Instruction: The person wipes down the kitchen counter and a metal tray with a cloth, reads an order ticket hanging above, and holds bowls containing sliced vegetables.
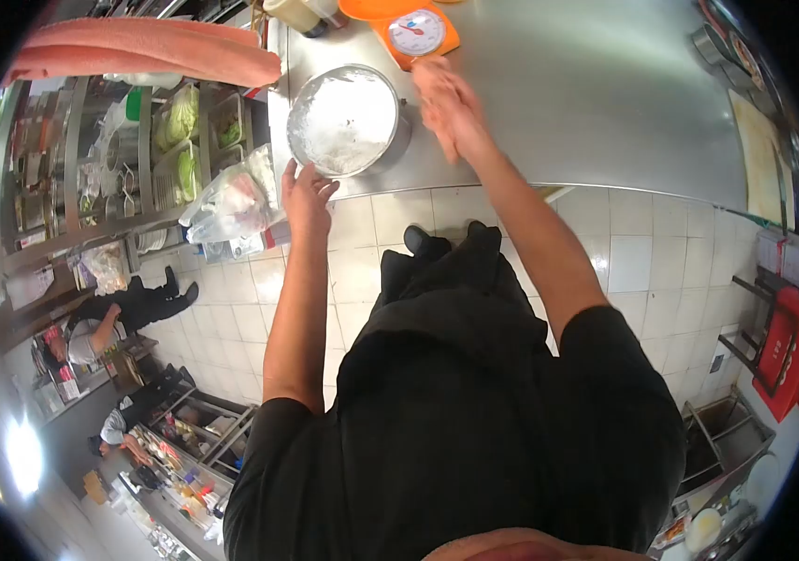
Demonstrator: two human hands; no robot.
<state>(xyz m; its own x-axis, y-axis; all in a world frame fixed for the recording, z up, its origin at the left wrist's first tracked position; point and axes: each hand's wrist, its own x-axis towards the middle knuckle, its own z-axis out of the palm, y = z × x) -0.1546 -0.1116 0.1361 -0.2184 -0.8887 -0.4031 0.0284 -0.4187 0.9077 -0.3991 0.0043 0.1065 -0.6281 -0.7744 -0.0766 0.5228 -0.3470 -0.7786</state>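
Observation:
A round metal pot (295, 131) with white powder inside stands near the front edge of the steel counter (568, 112). At the pot's near left rim is my left hand (307, 198), its fingers curved against the rim. To the right of the pot, my right hand (453, 107) hangs over the counter, smeared by motion; whether it holds anything is not clear. Just beyond its fingers sits an orange kitchen scale (449, 35) with a round white dial (417, 33).
Left are a pink cloth (147, 49), shelves with cabbage (183, 117) and a plastic bag (229, 201). A cutting board (762, 159) lies far right, above a red stool (781, 355). Two people (91, 337) work at lower left. Bottles (295, 14) stand behind the pot.

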